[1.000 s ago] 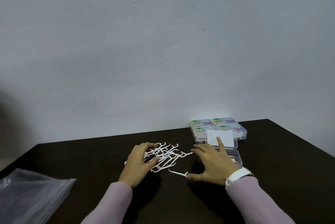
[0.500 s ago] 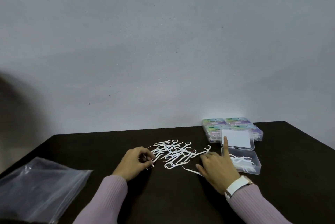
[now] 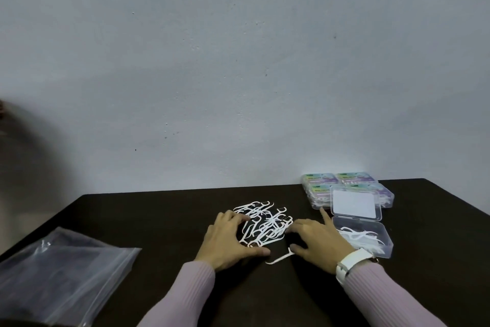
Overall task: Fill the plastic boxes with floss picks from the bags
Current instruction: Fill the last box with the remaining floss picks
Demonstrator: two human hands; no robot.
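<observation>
Floss picks [image 3: 265,223] lie heaped on the table [image 3: 164,210] between left hand [image 3: 228,239] and right hand [image 3: 318,242], fingers relaxed, flanking them. Half a second earlier, the left hand was curled.

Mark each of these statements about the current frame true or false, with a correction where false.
1. The open plastic box is empty. False: a few floss picks already lie in it.
2. A pile of floss picks lies on the table between the two hands. True.
3. The left hand holds the plastic bag. False: the bag lies apart at the table's left, and the hand rests by the pile.
4. The right hand wears a white wristband. True.
5. Closed labelled boxes sit behind the open one. True.
</observation>
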